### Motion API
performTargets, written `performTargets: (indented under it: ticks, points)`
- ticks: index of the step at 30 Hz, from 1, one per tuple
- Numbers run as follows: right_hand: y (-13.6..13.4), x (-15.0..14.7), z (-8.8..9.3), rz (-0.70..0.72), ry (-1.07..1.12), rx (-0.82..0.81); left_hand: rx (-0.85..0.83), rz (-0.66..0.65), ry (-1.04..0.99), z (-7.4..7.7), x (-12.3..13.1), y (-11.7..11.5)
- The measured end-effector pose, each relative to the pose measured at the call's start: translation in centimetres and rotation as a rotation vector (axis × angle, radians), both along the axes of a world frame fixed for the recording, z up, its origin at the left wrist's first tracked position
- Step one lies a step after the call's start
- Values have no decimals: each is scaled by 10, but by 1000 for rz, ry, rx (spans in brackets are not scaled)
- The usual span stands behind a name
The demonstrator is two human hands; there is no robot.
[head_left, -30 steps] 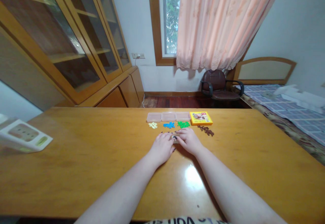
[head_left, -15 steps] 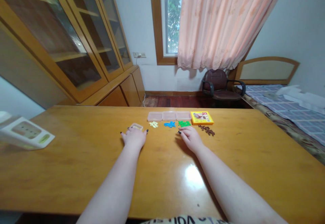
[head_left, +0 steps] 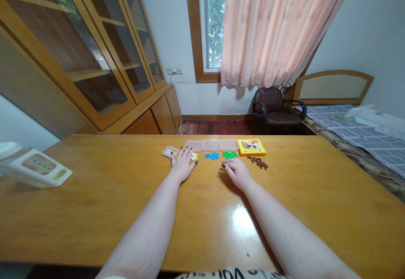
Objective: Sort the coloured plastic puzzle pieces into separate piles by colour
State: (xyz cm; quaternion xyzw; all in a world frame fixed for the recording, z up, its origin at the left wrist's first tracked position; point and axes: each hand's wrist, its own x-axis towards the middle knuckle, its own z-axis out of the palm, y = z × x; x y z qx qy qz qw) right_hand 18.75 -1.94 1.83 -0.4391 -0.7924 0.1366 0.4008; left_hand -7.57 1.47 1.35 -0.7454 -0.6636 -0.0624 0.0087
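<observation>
My left hand is spread open, its fingers reaching to the left side of a pile of pale yellow pieces. Just left of its fingertips lies a small clear tray with something pale in it. My right hand is curled with its fingers pressed together; whether anything is pinched in them is too small to tell. Close beyond it are green pieces. Blue pieces lie between the hands, and brown pieces are scattered to the right of the right hand.
A row of clear plastic trays stands behind the piles, with a yellow box at its right end. On the left of the wooden table is a white container. A chair stands beyond the table.
My left hand has moved right, off the small clear tray and over to the pale yellow pieces, with its fingers spread. My right hand stays nearly still.
</observation>
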Motion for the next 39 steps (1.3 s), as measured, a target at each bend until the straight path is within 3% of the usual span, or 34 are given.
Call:
performTargets:
  ticks: [13,17,23,28,34,36,39]
  points:
    - [1,1,-3,8,9,-20,57,128,-18,8,0,-2]
    - [1,0,-4,0,24,-21,121,182,3,20,-4,16]
    - [1,1,-3,6,38,1,-95,-47,64,34,-24,67]
    - [2,3,-4,-6,56,-2,-195,-158,146,34,-27,81]
    - [2,2,-4,-3,48,-2,-86,-17,98,55,-25,72]
    - [2,2,-3,-12,57,-10,-18,28,-9,62,-19,59]
    - [3,2,-3,-31,114,-7,-43,-64,-266,62,3,25]
